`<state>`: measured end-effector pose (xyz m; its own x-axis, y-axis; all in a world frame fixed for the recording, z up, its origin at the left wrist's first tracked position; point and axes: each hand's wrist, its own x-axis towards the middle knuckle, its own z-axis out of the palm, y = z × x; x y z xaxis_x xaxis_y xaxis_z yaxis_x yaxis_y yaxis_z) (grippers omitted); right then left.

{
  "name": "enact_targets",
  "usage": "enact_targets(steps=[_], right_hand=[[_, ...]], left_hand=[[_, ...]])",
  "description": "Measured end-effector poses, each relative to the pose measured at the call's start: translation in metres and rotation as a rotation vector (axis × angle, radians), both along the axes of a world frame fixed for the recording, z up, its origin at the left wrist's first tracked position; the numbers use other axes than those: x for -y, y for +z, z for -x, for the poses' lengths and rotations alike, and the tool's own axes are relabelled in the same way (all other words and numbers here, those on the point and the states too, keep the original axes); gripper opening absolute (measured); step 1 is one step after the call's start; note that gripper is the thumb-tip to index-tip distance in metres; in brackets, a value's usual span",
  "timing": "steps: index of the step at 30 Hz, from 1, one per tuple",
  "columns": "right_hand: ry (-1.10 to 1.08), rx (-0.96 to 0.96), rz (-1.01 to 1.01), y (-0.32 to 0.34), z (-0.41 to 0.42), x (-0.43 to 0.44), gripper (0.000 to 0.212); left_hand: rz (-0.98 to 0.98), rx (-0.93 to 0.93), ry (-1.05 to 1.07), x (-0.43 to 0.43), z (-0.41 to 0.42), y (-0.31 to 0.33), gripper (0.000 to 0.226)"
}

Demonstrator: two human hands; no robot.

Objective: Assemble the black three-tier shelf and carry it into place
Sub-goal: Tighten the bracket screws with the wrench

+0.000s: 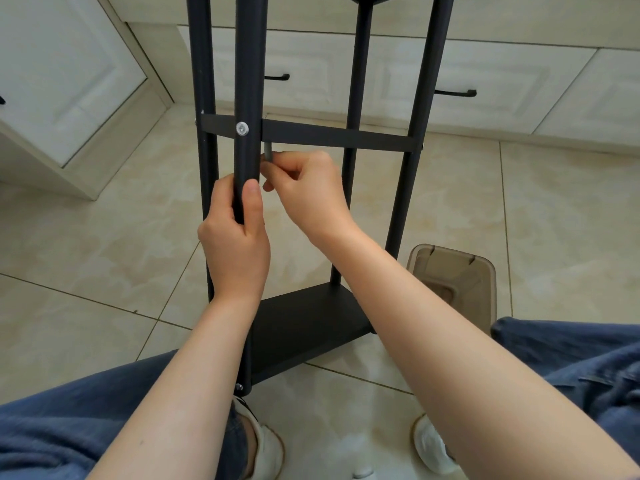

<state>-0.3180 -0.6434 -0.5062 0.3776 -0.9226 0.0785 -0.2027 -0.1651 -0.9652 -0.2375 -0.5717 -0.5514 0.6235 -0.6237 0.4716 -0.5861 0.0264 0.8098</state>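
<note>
The black shelf (332, 135) stands upright on the tiled floor in front of me, with four black posts, a middle tier seen edge-on and a bottom tier (304, 327) near my knees. My left hand (235, 244) is wrapped around the nearest post (247, 81) just below a silver bolt head (242, 128). My right hand (308, 192) sits just right of that post under the middle tier, pinching a small grey metal tool (268, 157), probably a hex key. Most of the tool is hidden by my fingers.
White cabinets with black handles (455, 94) run along the back and left. A translucent brown plastic container (453, 282) lies on the floor at the right, beside the shelf's bottom tier. My knees in blue jeans and white shoes (433, 445) frame the bottom.
</note>
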Motion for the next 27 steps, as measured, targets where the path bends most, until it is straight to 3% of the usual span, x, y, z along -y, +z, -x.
enact_targets(steps=[10,14,20,24,27], right_hand=[[-0.124,0.073,0.121,-0.019,-0.027,-0.004,0.017],[-0.141,0.093,0.141,-0.021,-0.033,-0.001,0.015],[-0.072,0.102,0.027,-0.016,-0.030,0.002,0.016],[0.031,0.016,-0.039,-0.015,-0.024,0.005,0.025],[0.084,-0.019,-0.087,-0.014,-0.015,0.008,0.018]], left_hand=[[0.001,-0.009,0.004,-0.001,-0.004,-0.002,0.048],[0.001,-0.002,-0.002,-0.002,-0.006,-0.003,0.043],[0.001,-0.003,-0.005,-0.002,-0.007,-0.002,0.034],[0.003,0.000,-0.008,-0.003,-0.009,-0.003,0.035],[-0.004,-0.009,0.004,-0.003,-0.010,-0.004,0.043]])
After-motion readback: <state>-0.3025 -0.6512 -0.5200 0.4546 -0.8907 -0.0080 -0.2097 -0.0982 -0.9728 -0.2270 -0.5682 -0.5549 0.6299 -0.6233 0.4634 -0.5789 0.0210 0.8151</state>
